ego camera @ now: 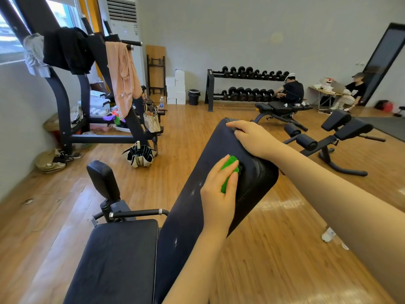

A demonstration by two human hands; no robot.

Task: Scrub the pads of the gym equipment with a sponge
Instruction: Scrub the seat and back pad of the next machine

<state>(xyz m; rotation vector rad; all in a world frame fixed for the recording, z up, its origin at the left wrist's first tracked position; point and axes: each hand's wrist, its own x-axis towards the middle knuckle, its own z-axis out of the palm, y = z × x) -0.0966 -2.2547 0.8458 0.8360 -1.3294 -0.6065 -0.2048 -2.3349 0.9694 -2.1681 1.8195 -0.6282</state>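
A black inclined backrest pad (190,216) rises from the bench in front of me, with wet streaks on its surface. My left hand (219,191) holds a bright green sponge (229,170) and presses it against the upper part of the pad. At the pad's top edge my right hand (252,137) grips the pad, fingers curled over the far side. The flat black seat pad (118,260) lies below to the left. A small black head pad (103,178) stands on a post beyond the seat.
A chrome-tipped handle (140,213) sticks out by the seat. A folded umbrella (140,154) lies on the wood floor. A rack hung with clothes (72,84) is at left, another bench (328,137) at right. Two persons sit by the dumbbell rack (245,86).
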